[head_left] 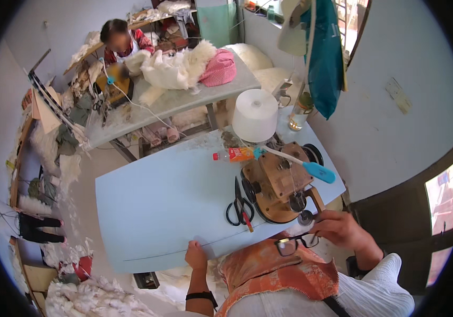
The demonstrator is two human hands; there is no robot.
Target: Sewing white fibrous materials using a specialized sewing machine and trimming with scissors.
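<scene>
My right hand (337, 230) is closed on a pair of black-framed eyeglasses (288, 247), pinching one side so that they hang over my orange apron (258, 264). My left hand (196, 255) is curled over the near edge of the light blue table (157, 206), its fingers partly hidden. Just beyond my right hand stands a brown sewing machine (279, 179) with black wheels. Black-handled scissors (239, 203) lie to its left, beside a small red-and-tan tool (248, 224). A dark line is drawn along the table's near side.
A large white thread cone (255, 115) and an orange-labelled bottle (235, 154) are behind the machine. A blue lamp (319, 172) reaches over it. At a grey table (184, 105) beyond, another person (126, 45) works with white fur (176, 68). Fluffy scraps (94, 298) lie at lower left.
</scene>
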